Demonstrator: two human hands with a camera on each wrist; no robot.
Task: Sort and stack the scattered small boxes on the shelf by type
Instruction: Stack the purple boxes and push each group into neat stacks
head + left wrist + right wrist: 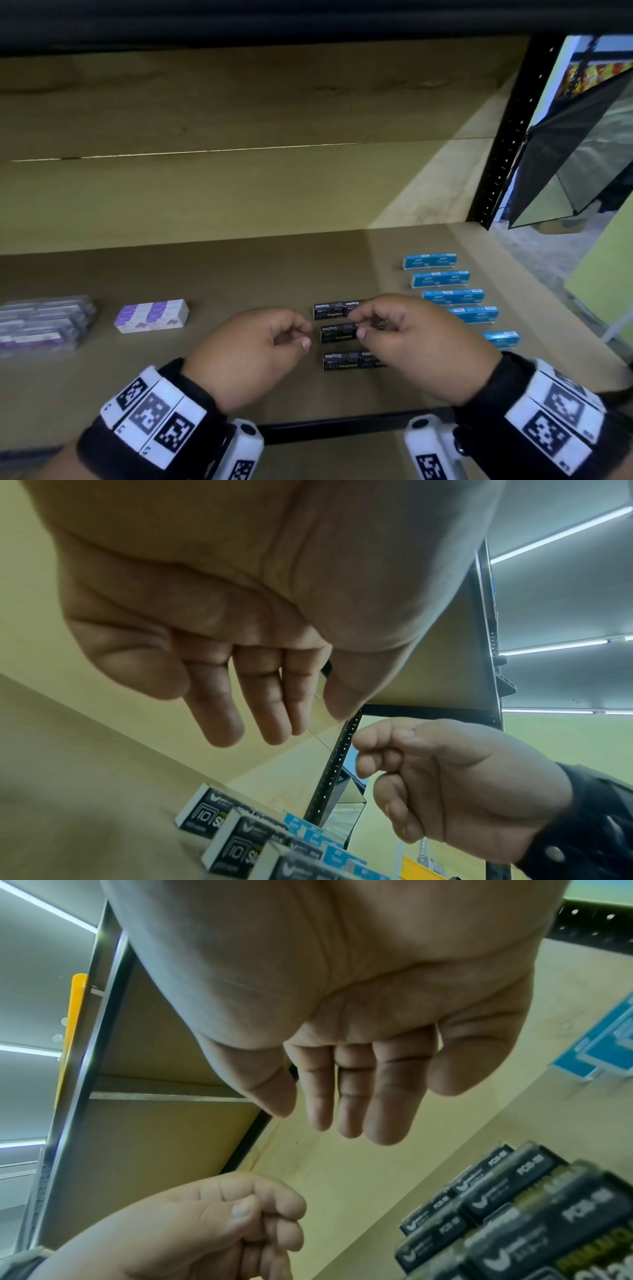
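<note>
Nearest the front edge of the shelf (239, 270), both your hands hover above the boards and hold nothing. Your left hand (253, 353) has its fingers (219, 718) loosely curled, thumb near the forefinger, with no box between them. Your right hand (421, 342) hangs over the black staple boxes (337, 334), its fingers relaxed and pointing down; the right wrist view shows the palm bare.

The black staple boxes lie in three short rows just under and left of your right hand, near the front edge. Judged from their print and size, they are stiff card packed with metal: small, dense for their bulk, smooth-faced. Take each by its long sides, thumb against fingers, and set it down flat; a pinch at the end flaps may open them.

Toward the right edge, the blue boxes (442, 278) run in a staggered line, front to back. Toward the left edge sit the purple-and-white boxes (152, 316) and, at the far left, clear-wrapped packs (44, 323).
</note>
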